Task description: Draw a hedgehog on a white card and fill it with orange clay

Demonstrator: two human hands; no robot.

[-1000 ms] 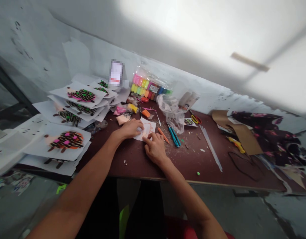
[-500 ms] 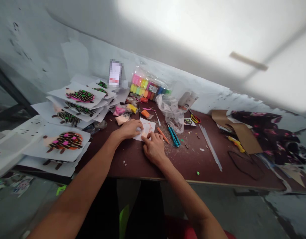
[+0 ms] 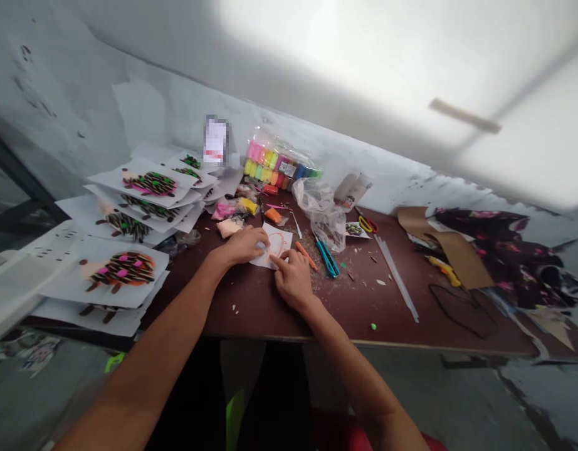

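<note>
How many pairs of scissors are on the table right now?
2. Teal-handled scissors lie just right of the right hand; yellow-and-red-handled scissors lie farther back, near the wall. Others could be hidden under the papers or plastic.

Stacked sheets (image 3: pixel 58 282) lie left of the drawn paper (image 3: pixel 273 247); scissors (image 3: pixel 327 258) right.

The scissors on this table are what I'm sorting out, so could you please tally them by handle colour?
Teal-handled scissors: 1
Yellow-and-red-handled scissors: 1
Total: 2
</note>
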